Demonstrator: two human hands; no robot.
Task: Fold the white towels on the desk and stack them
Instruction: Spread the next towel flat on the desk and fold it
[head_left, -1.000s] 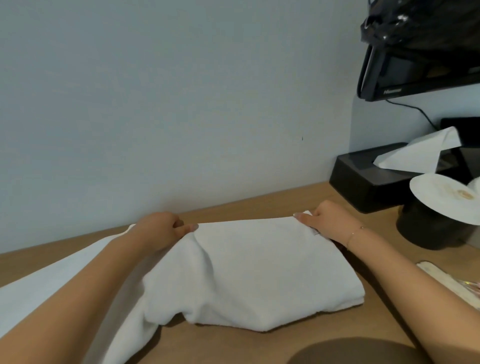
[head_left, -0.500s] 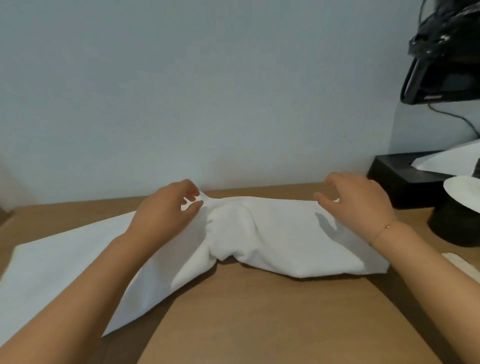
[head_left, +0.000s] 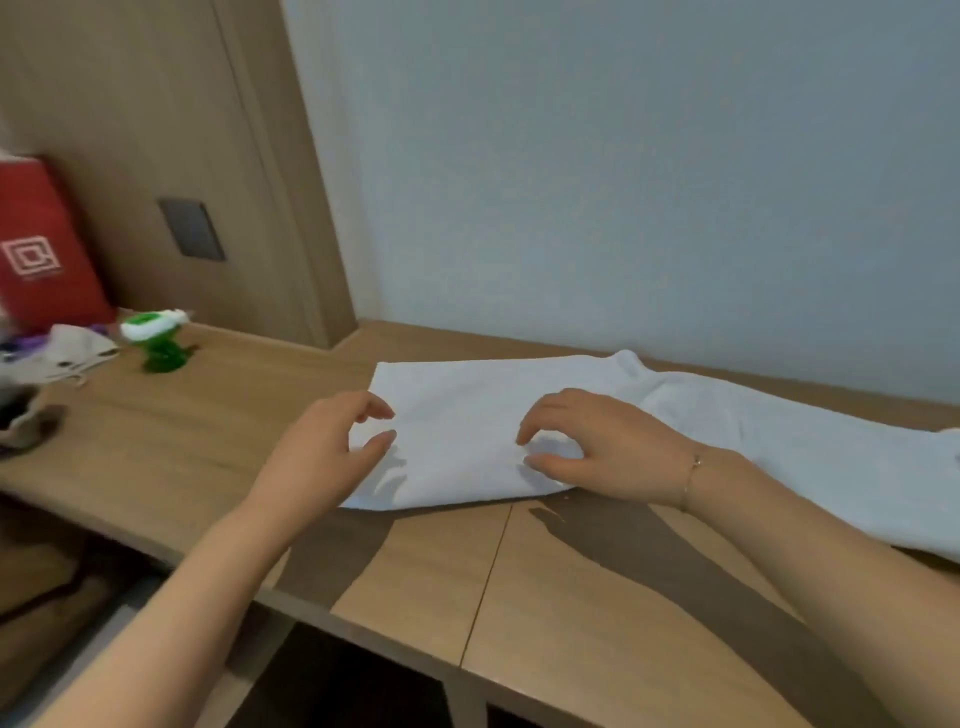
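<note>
This looks like a hotel or guest room. A long built-in wooden table (head_left: 519, 582) runs along a plain pale wall (head_left: 623, 182), meeting wood-panelled joinery with a dark switch plate (head_left: 191, 228). A white towel (head_left: 753, 441) lies spread on the table, and at the far left stand a red paper bag (head_left: 44, 249) and a small green bottle (head_left: 158, 340).

Cloth on matt wood, under a matt painted wall.

The white towel (head_left: 675, 431) is seen as soft matt cloth, lightly creased. The desk (head_left: 545, 597) is made of smooth wood with fine grain and low sheen. The red bag (head_left: 41, 249) appears as smooth paper; the green bottle (head_left: 161, 343) as glossy plastic.
</note>
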